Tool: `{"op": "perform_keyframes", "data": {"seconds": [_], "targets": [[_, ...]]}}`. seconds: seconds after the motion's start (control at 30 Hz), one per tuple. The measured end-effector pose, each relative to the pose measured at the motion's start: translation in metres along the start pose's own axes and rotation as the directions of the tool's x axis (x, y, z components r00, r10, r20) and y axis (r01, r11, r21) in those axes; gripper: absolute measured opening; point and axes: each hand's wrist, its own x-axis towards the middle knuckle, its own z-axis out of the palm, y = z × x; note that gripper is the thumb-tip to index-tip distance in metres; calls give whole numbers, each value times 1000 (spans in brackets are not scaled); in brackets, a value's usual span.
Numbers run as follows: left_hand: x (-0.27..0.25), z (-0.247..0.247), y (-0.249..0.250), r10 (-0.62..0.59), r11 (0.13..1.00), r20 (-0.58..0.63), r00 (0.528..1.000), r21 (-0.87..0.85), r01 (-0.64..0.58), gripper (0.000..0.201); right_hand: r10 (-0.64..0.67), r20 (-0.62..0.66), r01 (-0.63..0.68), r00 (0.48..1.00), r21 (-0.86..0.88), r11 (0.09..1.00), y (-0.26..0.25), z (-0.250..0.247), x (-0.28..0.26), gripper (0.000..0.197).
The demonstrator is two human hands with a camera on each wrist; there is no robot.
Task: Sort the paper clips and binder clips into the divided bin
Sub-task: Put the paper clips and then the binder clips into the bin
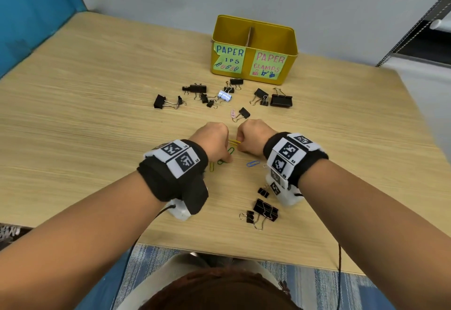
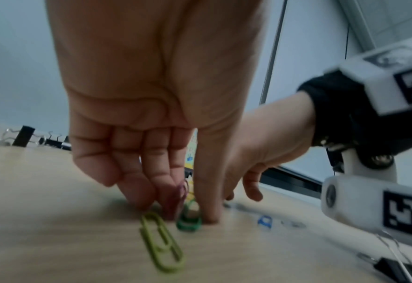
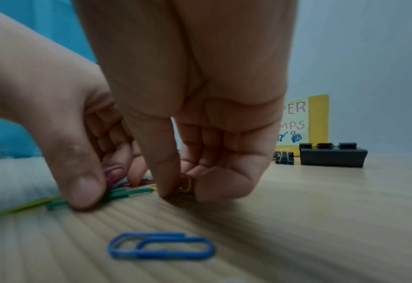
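The yellow divided bin [image 1: 253, 71] stands at the back, labelled for paper clips on its left half and paper clamps on its right. My left hand [image 1: 228, 157] is curled down on the table; its thumb [image 3: 86, 189] and fingers pinch a dark green paper clip [image 2: 189, 222], and a purple clip [image 2: 177, 199] sits under the fingers. Close beside it, my right hand [image 3: 183, 191] pinches a yellow paper clip [image 1: 234, 141] against the table. An olive clip [image 2: 161, 243], a blue clip [image 3: 160, 246] and a pink clip [image 1: 233, 113] lie loose.
Several black binder clips [image 1: 195, 88] and a pale blue one [image 1: 225, 95] are scattered in front of the bin, with a large one [image 1: 280, 101] at the right. More binder clips [image 1: 265, 210] lie near my right wrist. The table's front edge [image 1: 219, 252] is close below.
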Motion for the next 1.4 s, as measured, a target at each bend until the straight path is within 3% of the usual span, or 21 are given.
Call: {"op": "perform_keyframes", "data": {"seconds": [0.2,0.33,0.43,0.53,0.6,0.7,0.8,0.93,1.07,1.2,1.4], "targets": [[-2,3,2,-12,999,4,1000,-32,12,14,-27,37,29,999,-72,997,1,3,-5,26],[-3,4,4,32,999,7,999,-18,-32,6,-60,19,60,998,-19,998,7,-2,-11,25],[-2,-5,1,7,998,-20,1000,-54,-9,29,-49,-33,52,998,67,996,22,-15,-21,29],[0,-22,-7,-27,984,-66,997,-179,15,16,-17,-28,20,999,114,993,44,-25,-34,26],[0,-29,-13,-36,980,-76,996,-200,20,20,5,27,-9,1000,133,991,55,-24,-43,22],[1,-26,-16,-50,982,-20,999,-185,46,28,33,99,-47,995,140,989,62,-15,-53,21],[1,-19,-14,-62,982,-4,998,-177,60,31,41,89,-53,995,135,989,61,-5,-57,23],[4,-14,-6,-75,995,-40,996,-72,72,24,31,77,-37,997,89,995,58,1,-58,22],[7,-12,1,-79,997,24,997,15,79,20,16,116,-19,993,21,1000,57,1,-56,22],[9,-12,-4,-10,998,74,997,66,5,6,-6,101,5,995,8,1000,52,0,-52,20],[7,-19,-12,101,986,144,984,120,-119,4,-131,36,127,991,115,985,40,-2,-47,31]]}}
